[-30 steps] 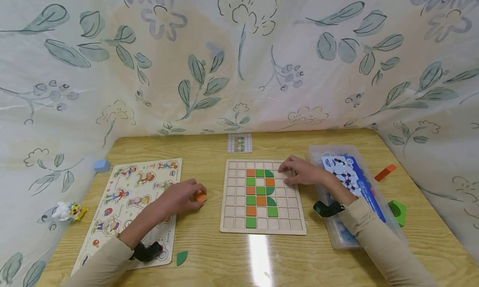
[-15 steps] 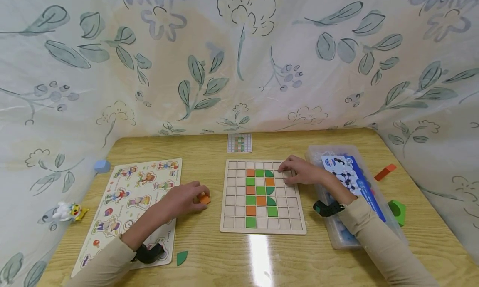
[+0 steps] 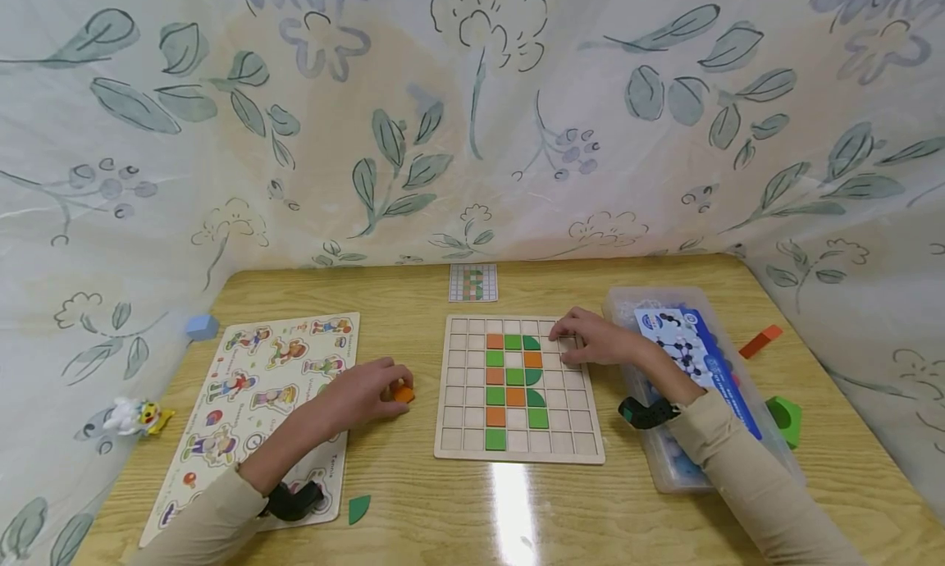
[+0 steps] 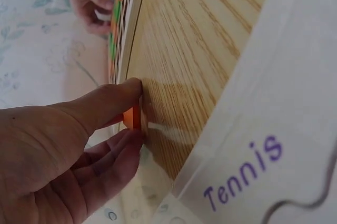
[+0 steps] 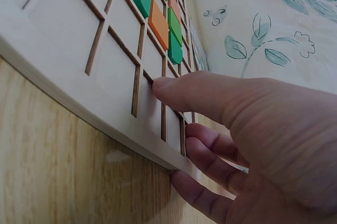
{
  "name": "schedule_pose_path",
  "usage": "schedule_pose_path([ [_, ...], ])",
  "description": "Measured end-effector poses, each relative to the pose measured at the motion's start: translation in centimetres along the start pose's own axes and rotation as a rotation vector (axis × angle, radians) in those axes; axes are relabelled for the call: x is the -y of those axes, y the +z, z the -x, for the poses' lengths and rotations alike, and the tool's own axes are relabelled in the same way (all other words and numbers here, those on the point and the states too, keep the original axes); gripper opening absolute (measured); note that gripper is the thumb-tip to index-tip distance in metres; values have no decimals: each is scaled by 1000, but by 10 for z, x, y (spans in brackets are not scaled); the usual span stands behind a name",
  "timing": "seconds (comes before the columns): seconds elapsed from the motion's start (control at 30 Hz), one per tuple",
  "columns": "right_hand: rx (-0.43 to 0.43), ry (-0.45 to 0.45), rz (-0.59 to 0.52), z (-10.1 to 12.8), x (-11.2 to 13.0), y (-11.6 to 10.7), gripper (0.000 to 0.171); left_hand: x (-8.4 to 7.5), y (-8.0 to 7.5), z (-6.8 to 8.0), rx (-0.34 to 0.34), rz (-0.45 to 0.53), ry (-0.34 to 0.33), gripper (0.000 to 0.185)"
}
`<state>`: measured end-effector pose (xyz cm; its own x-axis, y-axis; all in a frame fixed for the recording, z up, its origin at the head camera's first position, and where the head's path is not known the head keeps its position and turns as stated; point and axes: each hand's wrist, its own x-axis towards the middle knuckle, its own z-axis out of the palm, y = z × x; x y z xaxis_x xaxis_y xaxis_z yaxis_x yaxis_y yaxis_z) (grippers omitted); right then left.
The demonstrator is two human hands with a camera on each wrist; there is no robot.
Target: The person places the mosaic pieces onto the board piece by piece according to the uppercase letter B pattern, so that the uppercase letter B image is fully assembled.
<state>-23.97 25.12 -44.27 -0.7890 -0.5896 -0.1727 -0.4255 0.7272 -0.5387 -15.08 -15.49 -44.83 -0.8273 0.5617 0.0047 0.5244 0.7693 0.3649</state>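
My left hand pinches an orange tile low over the wood, between the puzzle board and the grid board. In the left wrist view the orange tile shows edge-on between thumb and fingers, which hide part of it. The wooden grid board bears green and orange squares and dark green quarter-round tiles. My right hand rests at that board's upper right, relaxed; in the right wrist view the thumb touches the grid cells and the other fingers lie near the rim.
A sports puzzle board lies at left, with a green quarter-round tile beside it. A pattern card lies behind the grid. At right stands a clear box, near a red block and a green block.
My left hand has shifted slightly right with the orange tile, then stayed nearly still over the last half second. My right hand has kept its place on the grid board.
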Motion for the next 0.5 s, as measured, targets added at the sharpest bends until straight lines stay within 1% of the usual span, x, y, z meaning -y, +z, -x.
schedule_pose_path([
  [0.1,-1,2,3,0,0,0,30,0,0,0,1,54,21,22],
  [0.2,-1,-1,7,0,0,0,30,0,-1,0,7,77,33,22],
  [0.37,0,3,7,0,0,0,30,-2,-2,-1,25,79,29,20],
  [0.5,1,7,7,0,0,0,30,-5,-1,-3,37,57,37,20],
])
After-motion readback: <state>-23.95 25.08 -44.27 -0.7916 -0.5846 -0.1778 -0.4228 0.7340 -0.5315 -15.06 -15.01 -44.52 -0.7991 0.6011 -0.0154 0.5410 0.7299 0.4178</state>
